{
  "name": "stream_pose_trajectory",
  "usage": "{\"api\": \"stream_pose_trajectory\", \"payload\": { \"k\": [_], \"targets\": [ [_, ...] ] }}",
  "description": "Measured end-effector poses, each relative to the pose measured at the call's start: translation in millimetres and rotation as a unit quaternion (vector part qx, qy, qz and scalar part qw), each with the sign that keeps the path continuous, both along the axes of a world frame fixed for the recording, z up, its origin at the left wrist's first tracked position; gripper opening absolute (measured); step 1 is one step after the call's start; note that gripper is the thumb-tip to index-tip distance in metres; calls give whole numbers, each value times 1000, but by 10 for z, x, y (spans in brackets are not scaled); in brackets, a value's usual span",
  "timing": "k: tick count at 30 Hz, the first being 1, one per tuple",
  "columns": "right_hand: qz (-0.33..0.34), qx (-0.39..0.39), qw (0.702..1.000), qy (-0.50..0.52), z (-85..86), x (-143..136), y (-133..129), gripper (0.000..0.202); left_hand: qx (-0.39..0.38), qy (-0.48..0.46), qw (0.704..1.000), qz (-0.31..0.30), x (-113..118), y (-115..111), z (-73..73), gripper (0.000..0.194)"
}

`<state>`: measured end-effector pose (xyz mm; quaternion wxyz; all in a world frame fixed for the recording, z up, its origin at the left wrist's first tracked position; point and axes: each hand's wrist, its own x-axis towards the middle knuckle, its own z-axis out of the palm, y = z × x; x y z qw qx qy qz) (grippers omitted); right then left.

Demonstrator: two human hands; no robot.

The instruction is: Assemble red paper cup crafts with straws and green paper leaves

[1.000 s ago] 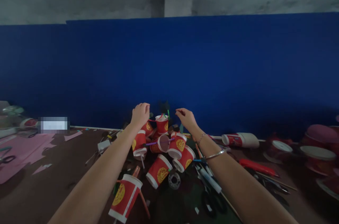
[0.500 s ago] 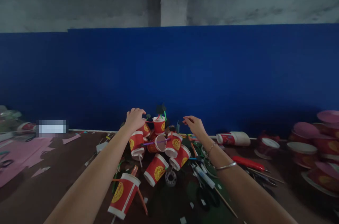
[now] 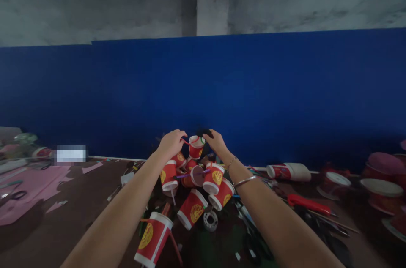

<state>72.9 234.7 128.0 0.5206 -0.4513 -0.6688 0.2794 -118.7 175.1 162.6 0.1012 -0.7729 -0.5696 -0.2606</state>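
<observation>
A small red and white paper cup [image 3: 196, 148] stands upright on top of a pile of similar cups, at the far side of the heap. My left hand [image 3: 173, 143] is at its left, with bent fingers closed at a thin red strip [image 3: 185, 142] that sticks out of the cup. On the other side, my right hand [image 3: 217, 141] pinches a dark, fuzzy-looking piece [image 3: 204, 132] just above the rim. Green shows inside the rim. Below lie several red cups with yellow emblems, among them a tilted cup [image 3: 193, 209] and a nearer cup [image 3: 154, 238].
A tape roll [image 3: 210, 221] lies before the pile. Dark scissors [image 3: 253, 247] and a red-handled tool [image 3: 309, 204] are at right, with stacked white cups [image 3: 289, 172] and larger tubs [image 3: 382, 192] beyond. Pink sheets [image 3: 34, 183] cover the left. A blue panel [image 3: 203, 86] rises behind.
My right hand has moved left to the top cup and taken hold of the dark piece above it. My left hand has come closer to the cup's red strip. The view has shifted slightly.
</observation>
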Motion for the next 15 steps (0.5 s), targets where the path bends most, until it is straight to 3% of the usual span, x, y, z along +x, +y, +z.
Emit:
{"api": "stream_pose_trajectory", "payload": {
  "k": [5,7,9,11,15],
  "targets": [
    [23,46,997,58,191,81,-351,24,70,-101,992,-29,102,-294,196,16],
    [26,63,995,68,249,126,-602,25,132,-185,972,-62,210,-493,227,8],
    [31,92,993,71,267,185,-887,23,171,-270,940,-119,343,-712,206,7],
    [22,108,991,70,246,262,-1172,22,159,-324,921,-149,478,-920,141,7],
    [-10,148,988,36,165,442,-1615,19,149,-341,905,-206,676,-1224,-27,16]
  ]
}}
